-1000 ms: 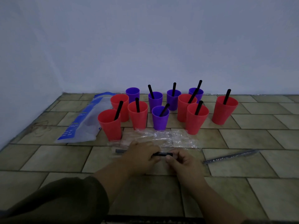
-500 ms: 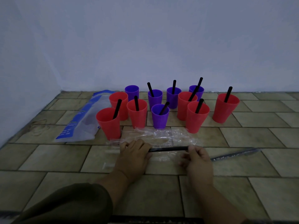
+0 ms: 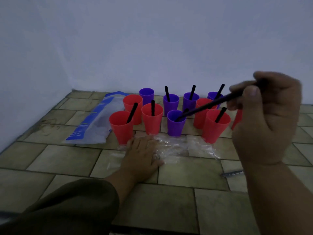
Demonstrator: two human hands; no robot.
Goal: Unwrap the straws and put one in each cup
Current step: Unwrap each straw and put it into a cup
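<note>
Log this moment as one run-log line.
right hand: holds unwrapped straw aloft | left hand: flat on clear wrappers | no straw yet: back-left purple cup, red cup beside it | wrapped straw: on floor

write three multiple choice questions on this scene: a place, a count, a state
1. Where does the left hand rest? A on the clear wrappers B on the blue bag C in a red cup
2. How many purple cups? A three B five C eight
3. The straw in the right hand is: A bare, held in the air B wrapped C lying on the floor
Answers: 1 A, palm flat on them; 2 B, five purple rims show; 3 A, black, pinched in raised fingers.
</note>
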